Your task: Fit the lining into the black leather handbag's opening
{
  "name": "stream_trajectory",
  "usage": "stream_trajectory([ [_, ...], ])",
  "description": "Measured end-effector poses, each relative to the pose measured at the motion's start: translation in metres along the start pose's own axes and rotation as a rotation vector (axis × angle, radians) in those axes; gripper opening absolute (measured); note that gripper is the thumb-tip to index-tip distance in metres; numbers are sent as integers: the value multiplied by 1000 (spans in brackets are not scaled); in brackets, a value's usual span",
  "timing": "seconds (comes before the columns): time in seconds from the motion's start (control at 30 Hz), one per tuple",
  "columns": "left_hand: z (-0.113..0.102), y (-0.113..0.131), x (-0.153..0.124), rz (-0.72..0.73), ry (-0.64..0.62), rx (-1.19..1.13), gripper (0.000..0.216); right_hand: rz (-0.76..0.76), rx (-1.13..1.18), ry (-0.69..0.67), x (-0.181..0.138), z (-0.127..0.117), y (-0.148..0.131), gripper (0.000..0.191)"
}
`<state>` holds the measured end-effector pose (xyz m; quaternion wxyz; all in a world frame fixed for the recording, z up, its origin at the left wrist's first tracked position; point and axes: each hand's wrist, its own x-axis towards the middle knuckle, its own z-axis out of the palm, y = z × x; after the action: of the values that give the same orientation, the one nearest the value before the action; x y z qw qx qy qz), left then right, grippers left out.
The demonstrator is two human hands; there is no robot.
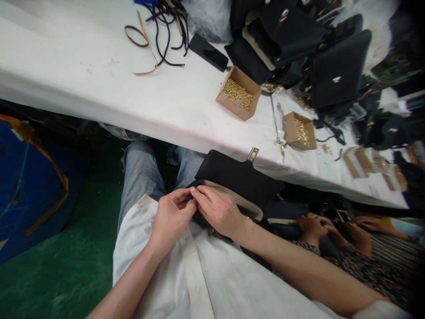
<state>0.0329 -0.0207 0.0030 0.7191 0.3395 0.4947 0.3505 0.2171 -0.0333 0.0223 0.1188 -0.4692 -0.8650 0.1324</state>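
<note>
A black handbag point(239, 177) with a gold clasp point(253, 154) rests on my lap, its flap leaning against the edge of the white table point(99, 84). My left hand point(171, 217) and my right hand point(217, 210) meet at the bag's left corner, fingers pinched together on its edge. What sits between the fingertips is too small to see. A white apron point(199, 274) covers my lap under both hands.
Two open cardboard boxes of gold metal parts point(238, 93) point(300, 131) stand on the table, with a phone point(208, 52), loose straps point(156, 31) and a pile of black bags point(299, 40) behind. A co-worker's hands point(332, 230) work at my right. A blue bag point(26, 186) sits on the green floor.
</note>
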Motion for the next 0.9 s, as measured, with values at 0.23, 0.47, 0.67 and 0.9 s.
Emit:
stream_trajectory([
  [0.23,2,-12,0,6,12,-80,33,104,154,75,-3,3,4,43],
  [0.47,11,-16,-1,49,131,65,30,356,239,129,2,3,-4,46],
  [0.67,18,-9,-4,78,163,160,30,435,267,210,6,0,-9,36],
  [0.9,17,-9,-6,80,142,125,33,366,316,227,7,-9,-8,36],
])
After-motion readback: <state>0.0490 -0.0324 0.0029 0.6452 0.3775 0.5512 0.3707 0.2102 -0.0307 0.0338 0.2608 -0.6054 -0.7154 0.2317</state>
